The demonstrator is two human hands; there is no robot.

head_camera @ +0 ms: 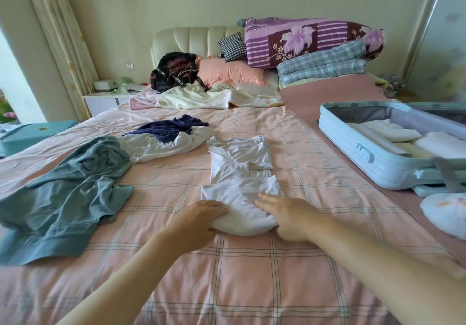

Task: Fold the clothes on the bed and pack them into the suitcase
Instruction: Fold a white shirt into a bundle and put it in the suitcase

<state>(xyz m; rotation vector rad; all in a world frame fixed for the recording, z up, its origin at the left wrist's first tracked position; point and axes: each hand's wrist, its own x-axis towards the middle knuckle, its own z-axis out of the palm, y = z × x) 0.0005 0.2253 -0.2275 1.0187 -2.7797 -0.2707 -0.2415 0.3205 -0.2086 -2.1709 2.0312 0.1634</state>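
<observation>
the left hand (201, 217) curls its fingers round the folded near end of the white t-shirt (239, 173) on the plaid bedsheet (252, 274), the right hand (286, 215) pressing it with straight fingers.

**Occluded, cropped and unresolved regions: head view**

The suitcase (373, 163) is cropped by the right edge, so its far half and part of its contents are out of view. The white bundle (443, 211) below it and the teal garment (70, 193) at left are also cut by the edges. The rolled near end of the white garment (239, 173) hides the thumbs of the left grip (201, 217) and right grip (290, 216); whether either lies under the roll cannot be determined. Items on the nightstand (100, 100) are too small and blurred to identify.
</observation>
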